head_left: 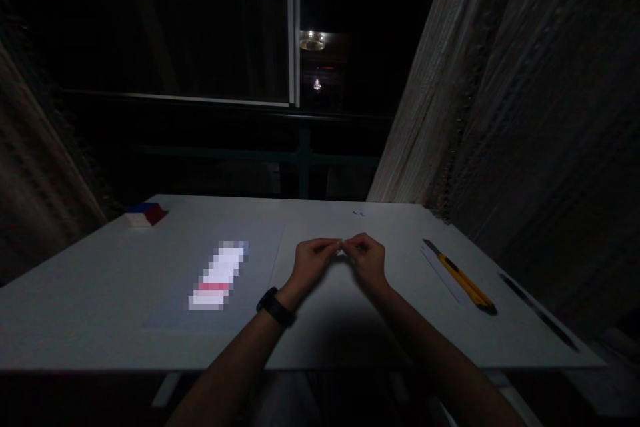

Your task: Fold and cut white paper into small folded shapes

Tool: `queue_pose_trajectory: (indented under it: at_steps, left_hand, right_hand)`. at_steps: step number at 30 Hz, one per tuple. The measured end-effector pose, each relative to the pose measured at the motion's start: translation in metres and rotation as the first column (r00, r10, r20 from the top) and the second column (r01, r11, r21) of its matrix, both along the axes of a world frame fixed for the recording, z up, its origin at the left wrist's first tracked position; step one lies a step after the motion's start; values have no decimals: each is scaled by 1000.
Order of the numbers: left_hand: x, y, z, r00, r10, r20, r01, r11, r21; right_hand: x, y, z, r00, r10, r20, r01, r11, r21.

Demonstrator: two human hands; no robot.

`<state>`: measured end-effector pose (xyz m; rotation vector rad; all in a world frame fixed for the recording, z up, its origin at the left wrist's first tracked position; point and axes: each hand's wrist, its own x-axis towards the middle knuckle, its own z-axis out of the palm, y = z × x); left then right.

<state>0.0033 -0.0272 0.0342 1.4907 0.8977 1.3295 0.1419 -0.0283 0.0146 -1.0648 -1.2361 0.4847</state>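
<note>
Above the middle of the white table [310,347], my left hand [314,260] and my right hand [369,259] meet at the fingertips. Both are closed in a pinch on a small pale piece [341,251], mostly covered by the fingers; its kind cannot be made out. A dark band sits on my left wrist. To the right of my hands lies a yellow utility knife [463,281] with its blade out, beside a thin pale strip [441,272]. A few tiny dark-marked bits [359,213] lie beyond my hands.
On the left, a bright blurred-out screen [219,277] lies on a pale sheet [170,313]. A colored cube [145,214] sits at the far left corner. A slim black pen-like thing [540,312] lies along the right edge. Curtains [415,80] flank a dark window.
</note>
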Motion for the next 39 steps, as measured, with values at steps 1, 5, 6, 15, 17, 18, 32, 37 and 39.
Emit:
queue_pose_trajectory:
  at_steps: [1, 5, 6, 15, 17, 18, 32, 37, 39]
  left_hand:
    - [0, 0, 0, 1000, 1, -1, -1, 1000, -2]
    - [0, -1, -3, 1000, 8, -18, -8, 1000, 11]
    - [0, 0, -4, 1000, 8, -29, -8, 1000, 19]
    - [-5, 9, -7, 982, 132, -135, -97, 966, 239]
    - [-6, 10, -8, 976, 158, -147, -115, 956, 269]
    - [-7, 11, -8, 975, 167, -147, -123, 955, 270]
    - [-3, 11, -11, 976, 150, -158, -131, 984, 123]
    - [0, 12, -16, 988, 108, -109, -106, 994, 25]
    - [0, 13, -17, 993, 88, -75, -89, 996, -14]
  right_hand:
    - [0, 0, 0, 1000, 1, 10, -1, 1000, -4]
    - [2, 0, 0, 1000, 22, 16, -22, 999, -24]
    - [2, 1, 0, 999, 32, -4, -32, 999, -29]
    - [-6, 3, 3, 956, 146, -256, -184, 974, -133]
    - [-7, 3, 3, 953, 160, -256, -202, 968, -148]
    - [-7, 3, 2, 952, 166, -255, -209, 966, -150]
    - [-10, 3, -6, 976, 115, -184, -144, 978, -151]
    - [-13, 6, -14, 962, 95, -257, -140, 977, -162]
    - [-13, 7, -16, 956, 109, -272, -157, 974, -163]
